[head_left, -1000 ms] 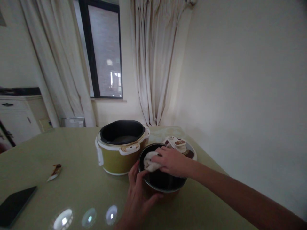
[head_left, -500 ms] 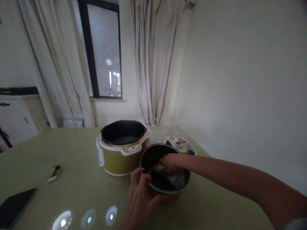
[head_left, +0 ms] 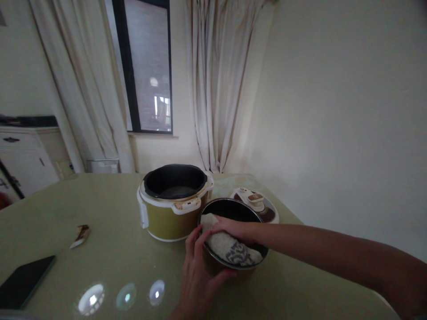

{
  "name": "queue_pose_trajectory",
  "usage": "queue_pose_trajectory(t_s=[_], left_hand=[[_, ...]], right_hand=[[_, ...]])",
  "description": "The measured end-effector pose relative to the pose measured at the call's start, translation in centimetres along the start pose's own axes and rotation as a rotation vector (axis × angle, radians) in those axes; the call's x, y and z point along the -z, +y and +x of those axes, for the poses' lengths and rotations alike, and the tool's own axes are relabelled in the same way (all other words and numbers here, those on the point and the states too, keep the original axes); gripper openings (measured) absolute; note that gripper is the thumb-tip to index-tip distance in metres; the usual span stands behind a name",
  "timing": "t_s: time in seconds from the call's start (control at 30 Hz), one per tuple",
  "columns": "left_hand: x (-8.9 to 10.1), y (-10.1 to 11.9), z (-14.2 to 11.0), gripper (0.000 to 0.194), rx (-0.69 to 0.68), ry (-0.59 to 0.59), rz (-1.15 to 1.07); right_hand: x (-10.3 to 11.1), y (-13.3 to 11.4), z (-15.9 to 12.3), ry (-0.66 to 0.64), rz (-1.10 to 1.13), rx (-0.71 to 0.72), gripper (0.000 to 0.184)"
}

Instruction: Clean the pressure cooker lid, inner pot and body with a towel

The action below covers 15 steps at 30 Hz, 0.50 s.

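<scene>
A dark inner pot [head_left: 238,208] with a shiny rim stands on the table in front of me. My left hand [head_left: 200,266] grips its near left side, fingertips at the rim and thumb along the outer wall. Inside the mouth of the pot, my right hand [head_left: 231,226] is closed on a pale cloth [head_left: 222,244] with a dark scroll pattern. The cloth lies against the near inner wall and reaches up to the left rim. My right fingertips are partly hidden by the cloth. Just behind and left stands the green and white cooker body [head_left: 170,218], its top uncovered.
Behind the pot lies the cooker lid [head_left: 256,202] with its white handle. A small brown and white piece [head_left: 80,235] and a dark flat tablet-like object [head_left: 25,282] are on the left of the table [head_left: 110,200]. A wall [head_left: 350,133] borders the right side.
My right hand has brought the cloth up from deeper in the pot to the near left rim, so more of the cloth shows. My left hand keeps its hold on the pot.
</scene>
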State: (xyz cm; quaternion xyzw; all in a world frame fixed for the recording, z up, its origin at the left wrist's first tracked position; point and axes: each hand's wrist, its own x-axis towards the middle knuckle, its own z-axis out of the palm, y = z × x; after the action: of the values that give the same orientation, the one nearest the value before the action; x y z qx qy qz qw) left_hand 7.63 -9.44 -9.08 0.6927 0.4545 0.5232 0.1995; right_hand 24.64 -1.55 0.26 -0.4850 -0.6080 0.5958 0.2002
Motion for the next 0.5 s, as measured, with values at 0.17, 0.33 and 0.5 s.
queue_pose_trajectory(t_s=[0.17, 0.33, 0.5], left_hand=[[0.2, -0.4, 0.2, 0.069, -0.035, -0.026, 0.035], [0.8, -0.5, 0.8, 0.064, -0.056, -0.086, 0.058], [1.1, -0.1, 1.3, 0.059, -0.07, -0.053, 0.091]], right_hand=[[2.4, -1.2, -1.7, -0.393, -0.583, -0.07, 0.033], [4.4, 1.4, -1.2, -0.461, -1.717, 0.118, 0.015], [6.3, 0.3, 1.5, -0.246, -2.002, 0.656, 0.017]])
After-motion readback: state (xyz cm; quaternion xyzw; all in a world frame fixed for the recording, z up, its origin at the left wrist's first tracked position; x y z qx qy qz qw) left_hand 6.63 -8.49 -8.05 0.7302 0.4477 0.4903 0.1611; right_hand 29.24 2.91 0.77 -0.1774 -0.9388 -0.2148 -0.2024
